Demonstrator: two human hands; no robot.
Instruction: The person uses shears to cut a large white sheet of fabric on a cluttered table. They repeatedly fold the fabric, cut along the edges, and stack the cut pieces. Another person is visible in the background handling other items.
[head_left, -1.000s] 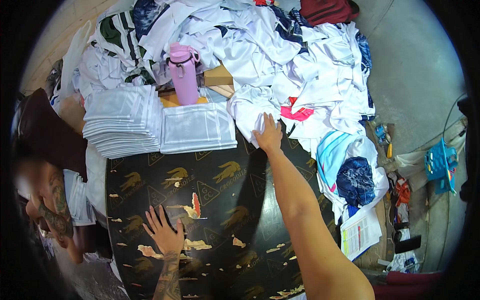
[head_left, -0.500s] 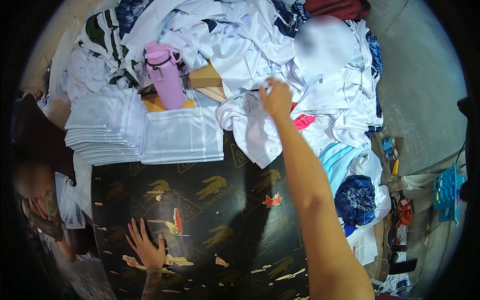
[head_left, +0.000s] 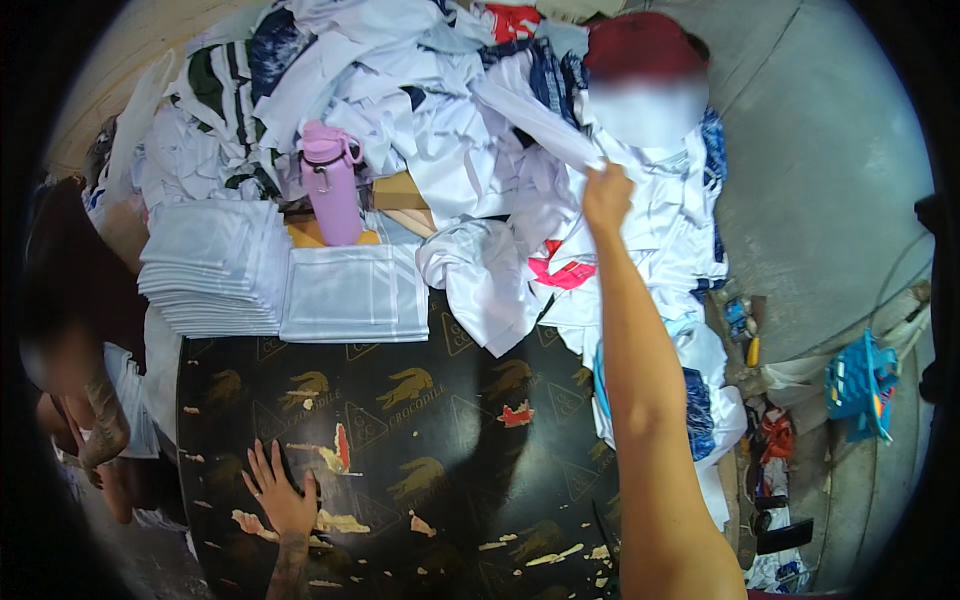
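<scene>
My right hand (head_left: 608, 197) reaches far over the table and is closed on a piece of white cloth (head_left: 545, 125), which stretches from my fingers up and left into the heap. Around it lies a big pile of white fabric (head_left: 440, 130), with navy patterned pieces and a bright pink-red patch (head_left: 562, 272) below the hand. My left hand (head_left: 285, 500) rests flat on the dark tabletop (head_left: 400, 480), fingers spread and holding nothing. A crumpled white cloth (head_left: 485, 285) hangs over the pile's near edge.
A tall stack of folded white cloths (head_left: 212, 270) and a lower folded one (head_left: 355, 295) line the table's far left. Behind them stand a pink bottle (head_left: 332, 190) and a brown box (head_left: 402, 193). Another person's arm (head_left: 105, 425) is at left; a blue basket (head_left: 858, 390) sits at right.
My right hand has moved right and closed on white cloth, pulling it taut out of the heap. The left hand stays flat on the table; the view has shifted slightly.
</scene>
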